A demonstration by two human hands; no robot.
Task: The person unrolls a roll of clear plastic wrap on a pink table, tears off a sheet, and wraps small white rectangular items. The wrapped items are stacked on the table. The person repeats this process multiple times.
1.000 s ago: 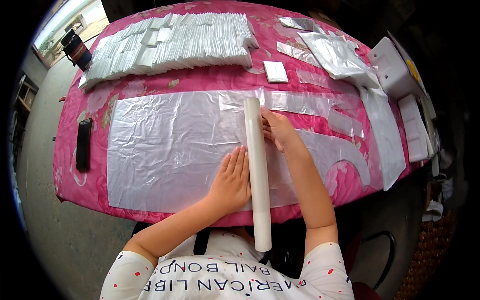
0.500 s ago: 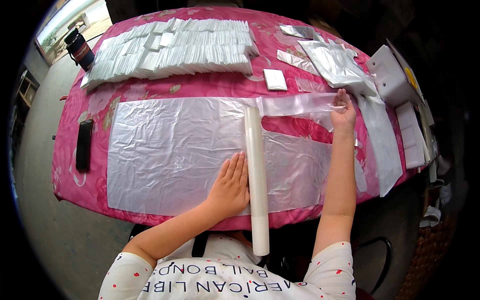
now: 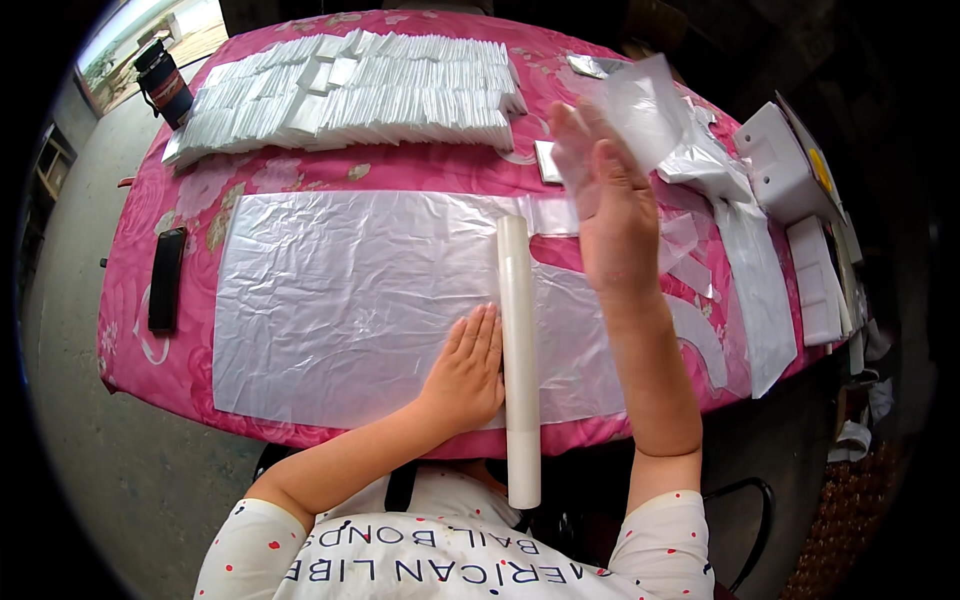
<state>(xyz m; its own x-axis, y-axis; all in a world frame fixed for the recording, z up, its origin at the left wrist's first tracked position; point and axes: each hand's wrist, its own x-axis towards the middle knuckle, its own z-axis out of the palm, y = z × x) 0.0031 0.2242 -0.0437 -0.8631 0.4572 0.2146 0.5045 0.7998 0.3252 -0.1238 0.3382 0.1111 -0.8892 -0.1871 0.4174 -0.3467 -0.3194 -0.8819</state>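
Observation:
A clear plastic bag (image 3: pixel 330 300) with cut-out handles lies flat in front of me. Across it stands a long pale tube or roll (image 3: pixel 519 350), its near end jutting past the table edge. My left hand (image 3: pixel 465 365) rests flat on the bag, fingers stretched out, just left of the tube. My right hand (image 3: pixel 612 200) is raised above the bag's right part, with the far handle's film between thumb and fingers. That lifted film (image 3: pixel 648 110) stands up beyond the hand, slightly blurred. The right forearm covers part of the bag's right end.
Several rows of folded white packets (image 3: pixel 350 95) fill the far left. A small white packet (image 3: pixel 547 162) lies behind my right hand. Crumpled clear bags (image 3: pixel 755 290) and white boxes (image 3: pixel 770 155) are at the right; a black phone-like slab (image 3: pixel 167 280) and dark bottle (image 3: pixel 162 85) at the left.
My right hand has risen and moved left from the bag's right end, lifting and folding the far handle's film with it. My left hand and the tube stay nearly still.

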